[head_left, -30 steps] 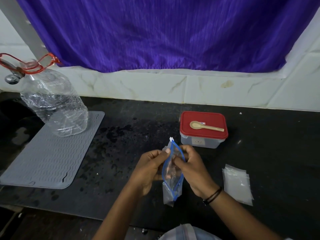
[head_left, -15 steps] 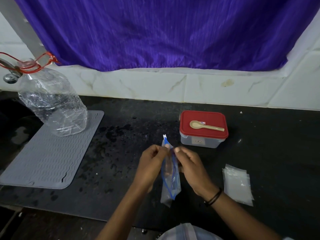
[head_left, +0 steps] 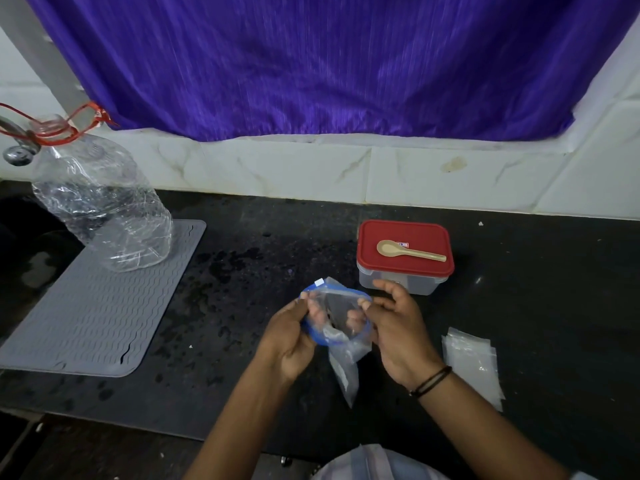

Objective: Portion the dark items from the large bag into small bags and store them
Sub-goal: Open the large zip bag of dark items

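Bag mouth now pulled wide open, was pinched flat.
Your left hand [head_left: 289,341] and right hand [head_left: 398,327] each pinch opposite rims of the bag [head_left: 341,341] above the counter [head_left: 242,306].

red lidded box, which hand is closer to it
Right. The right hand has fingertips just in front of the box; the left hand is further left, holding the bag.
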Available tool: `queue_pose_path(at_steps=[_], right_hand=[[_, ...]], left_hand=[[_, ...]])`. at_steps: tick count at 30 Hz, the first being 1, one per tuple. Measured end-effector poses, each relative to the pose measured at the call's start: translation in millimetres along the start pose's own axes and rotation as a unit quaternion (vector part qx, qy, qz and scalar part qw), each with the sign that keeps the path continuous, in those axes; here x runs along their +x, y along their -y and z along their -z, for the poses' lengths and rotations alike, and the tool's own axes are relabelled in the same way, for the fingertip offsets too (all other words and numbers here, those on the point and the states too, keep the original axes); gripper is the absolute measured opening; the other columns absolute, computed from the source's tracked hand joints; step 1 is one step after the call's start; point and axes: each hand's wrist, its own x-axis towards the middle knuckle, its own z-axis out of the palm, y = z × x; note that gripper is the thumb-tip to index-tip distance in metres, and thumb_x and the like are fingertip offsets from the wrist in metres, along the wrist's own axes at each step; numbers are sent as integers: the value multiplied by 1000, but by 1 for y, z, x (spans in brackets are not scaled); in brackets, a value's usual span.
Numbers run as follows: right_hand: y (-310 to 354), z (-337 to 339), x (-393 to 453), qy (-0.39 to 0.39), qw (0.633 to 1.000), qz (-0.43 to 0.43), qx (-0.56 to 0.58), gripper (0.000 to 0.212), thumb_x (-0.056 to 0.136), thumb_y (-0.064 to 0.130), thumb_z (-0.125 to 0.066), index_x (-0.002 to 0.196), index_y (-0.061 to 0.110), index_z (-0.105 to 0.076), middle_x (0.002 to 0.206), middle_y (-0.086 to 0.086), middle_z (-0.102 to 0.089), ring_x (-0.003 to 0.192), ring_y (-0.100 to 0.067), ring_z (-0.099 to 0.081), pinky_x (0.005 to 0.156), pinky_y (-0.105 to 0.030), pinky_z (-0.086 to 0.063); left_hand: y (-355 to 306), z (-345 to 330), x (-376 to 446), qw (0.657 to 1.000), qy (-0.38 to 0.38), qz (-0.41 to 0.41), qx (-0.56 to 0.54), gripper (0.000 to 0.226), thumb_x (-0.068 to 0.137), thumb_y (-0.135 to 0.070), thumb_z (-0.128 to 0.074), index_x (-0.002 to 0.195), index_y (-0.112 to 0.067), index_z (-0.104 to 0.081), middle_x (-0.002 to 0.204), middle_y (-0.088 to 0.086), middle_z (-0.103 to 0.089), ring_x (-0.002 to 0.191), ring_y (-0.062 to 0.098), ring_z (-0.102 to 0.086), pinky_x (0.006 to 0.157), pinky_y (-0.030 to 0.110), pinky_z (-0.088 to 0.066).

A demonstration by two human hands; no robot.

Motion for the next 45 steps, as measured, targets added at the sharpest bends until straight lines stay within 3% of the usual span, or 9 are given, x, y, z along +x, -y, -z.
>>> queue_pose_path(at_steps=[9,12,16,21,27,32,38,41,45], right_hand=[[4,-3,-2,75,933,-270,226,17,88,-3,-48,81,11,-52,72,-19,-67,63,-28,-65,58,-41,-58],[-6,4,1,55,964,-250,71,23,94,-3,-40,79,7,-55,60,-14,-62,47,-20,-60,44,-27,-50],[-26,16,4,91,967,-94,-218,18,89,30,-63,90,12,-61,87,-3,-60,74,-14,-59,60,-27,-46],[-42,16,10,77,825,168,-535,7,94,26,-59,93,27,-52,101,6,-54,86,-7,-55,64,-15,-40],[-48,11,14,-11,992,-11,-122,18,101,17,-48,98,10,-64,91,-11,-70,77,-21,-67,69,-38,-57],[-53,7,21,-56,975,-200,79,19,94,4,-50,104,2,-67,74,-11,-59,63,-17,-53,81,-42,-56],[-47,7,11,-53,980,-192,22,29,86,-8,-36,91,3,-62,75,-17,-61,64,-27,-58,61,-38,-52],[-47,4,10,-55,985,-158,-27,29,88,-5,-37,102,3,-60,83,-17,-58,67,-24,-55,62,-35,-49],[-54,10,8,10,987,-63,-146,23,99,34,-51,96,14,-61,86,-5,-64,76,-20,-61,68,-35,-53]], left_hand=[[11,36,8,968,204,149,-9,54,83,-39,-76,112,6,-70,105,23,-70,91,32,-72,81,44,-61],[15,47,17,955,138,-23,263,32,71,-12,-80,98,-1,-65,84,12,-66,73,21,-64,66,32,-54],[27,45,24,796,-66,-267,540,8,86,-5,-65,83,-7,-58,69,0,-58,56,4,-50,52,18,-41],[35,32,27,972,-46,-60,222,14,97,-3,-54,90,-3,-67,80,16,-69,70,21,-66,67,35,-55],[34,27,16,973,107,204,-28,45,90,-26,-49,113,7,-67,110,25,-65,96,36,-64,102,48,-43],[39,36,13,967,138,104,185,34,84,-15,-70,115,-1,-65,103,18,-71,89,27,-70,81,37,-57],[46,44,14,644,-15,-351,680,61,75,-51,-76,122,-21,-51,118,-4,-45,101,13,-48,79,26,-44],[47,46,13,501,-28,-359,787,38,90,-50,-57,113,-20,-60,112,-1,-60,97,21,-58,70,31,-46],[49,45,13,551,-91,-328,762,17,100,-16,-45,102,-17,-62,95,1,-70,84,21,-69,67,32,-48]])
